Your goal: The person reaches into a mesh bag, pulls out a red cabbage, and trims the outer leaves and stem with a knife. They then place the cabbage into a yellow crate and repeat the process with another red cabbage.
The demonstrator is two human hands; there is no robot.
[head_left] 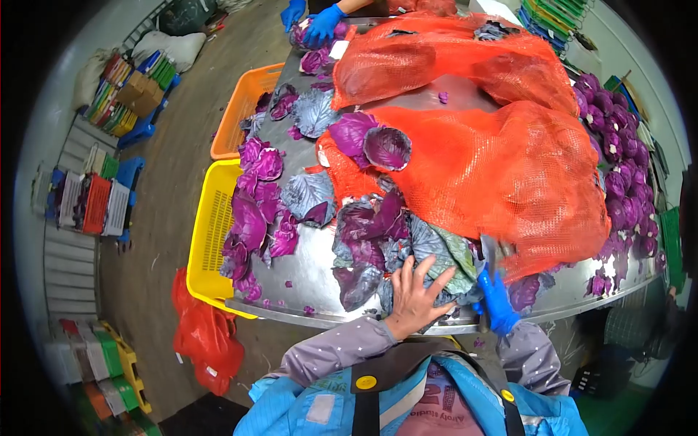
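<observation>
My left hand [419,296], bare, lies with its fingers spread on the outer leaves of a red cabbage [445,251] at the table's near edge. These leaves are grey-green and bluish, and what is under my palm is hidden. In a blue glove, my right hand [498,304] is closed around a knife [488,254] just right of the leaves. The blade points away from me, beside the orange mesh sack [502,182]. Loose purple leaves [363,243] are heaped to the left of my left hand.
A second mesh sack [451,62] lies farther back. Trimmed red cabbages [622,156] are piled at right. Yellow [211,240] and orange [243,105] crates stand along the table's left edge. Blue-gloved hands of another person [323,25] work on a cabbage at the far end.
</observation>
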